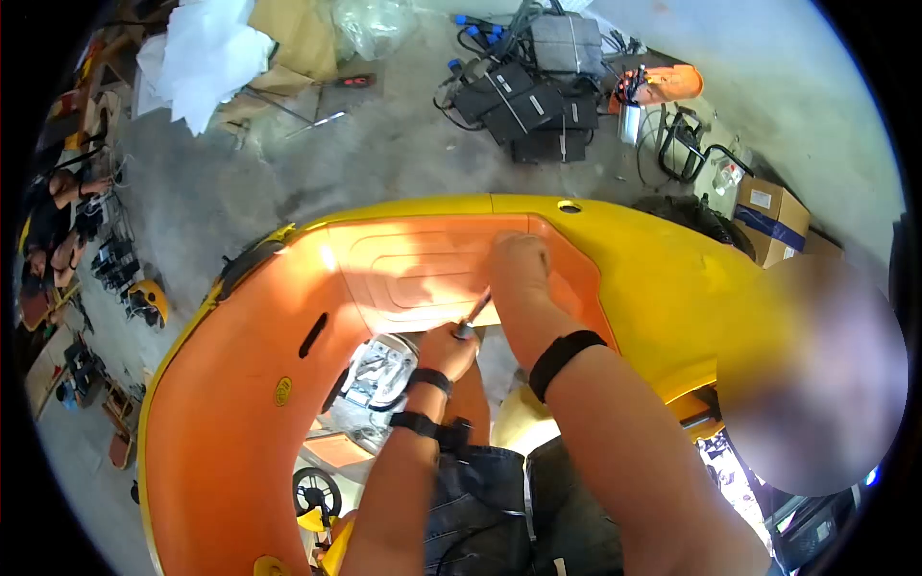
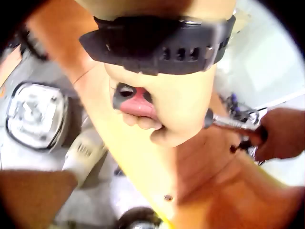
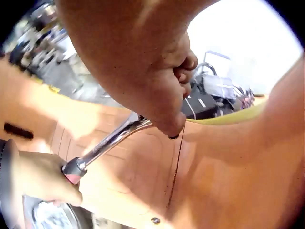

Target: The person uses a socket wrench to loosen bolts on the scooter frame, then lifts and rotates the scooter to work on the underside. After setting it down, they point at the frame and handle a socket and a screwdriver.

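Note:
My left hand [image 1: 449,350] grips the red and black handle of a ratchet wrench [image 3: 107,145]. In the left wrist view the handle's butt [image 2: 138,106] shows past the curled fingers. The chrome shaft runs up to my right hand [image 1: 519,267], whose fingers curl over the head end and hide it. Both hands are above the orange inner panel [image 1: 211,461] of a curved yellow and orange shell. Close below the right hand in the right wrist view is a thin seam in that panel, with a small round fastener [image 3: 156,221] near its lower edge.
A yellow outer rim [image 1: 663,278] curves round the far side and right. Black boxes with cables [image 1: 523,106], white sheets [image 1: 211,58] and a cardboard box [image 1: 771,219] lie on the floor beyond. A blurred round patch covers the right; people are at far left.

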`<state>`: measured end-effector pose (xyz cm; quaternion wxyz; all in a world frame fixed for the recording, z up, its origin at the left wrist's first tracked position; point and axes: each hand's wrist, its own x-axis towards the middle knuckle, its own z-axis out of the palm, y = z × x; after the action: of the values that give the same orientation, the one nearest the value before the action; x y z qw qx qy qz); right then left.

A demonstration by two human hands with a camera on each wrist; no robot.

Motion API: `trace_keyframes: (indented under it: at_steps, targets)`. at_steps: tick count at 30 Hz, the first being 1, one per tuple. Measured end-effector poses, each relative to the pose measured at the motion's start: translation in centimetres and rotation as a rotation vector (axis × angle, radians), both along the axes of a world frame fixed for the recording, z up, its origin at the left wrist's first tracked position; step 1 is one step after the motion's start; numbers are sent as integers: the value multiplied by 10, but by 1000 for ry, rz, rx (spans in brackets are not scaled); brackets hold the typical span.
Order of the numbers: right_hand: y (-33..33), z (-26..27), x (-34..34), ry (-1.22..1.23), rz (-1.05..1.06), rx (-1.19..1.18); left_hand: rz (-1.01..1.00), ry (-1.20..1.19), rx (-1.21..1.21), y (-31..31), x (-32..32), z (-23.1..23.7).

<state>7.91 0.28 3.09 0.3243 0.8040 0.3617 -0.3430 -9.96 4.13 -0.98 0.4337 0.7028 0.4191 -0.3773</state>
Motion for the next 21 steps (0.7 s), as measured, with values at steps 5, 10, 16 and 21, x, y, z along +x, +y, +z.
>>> trace_keyframes:
  at_steps: [5, 10, 16, 21]
  targets:
    - [-24, -11, -2, -112, -4, 137, -25, 85, 274, -24, 16, 22]
    - [-36, 5, 15, 116, -845, 95, -873, -157, 465, 103, 143, 68]
    - [-41, 1, -14, 288, -1495, 316, -1756, -735, 1072, 62, 254, 56]
    - [-34, 2, 27, 131, -672, 203, -678, -337, 315, 117, 132, 27]
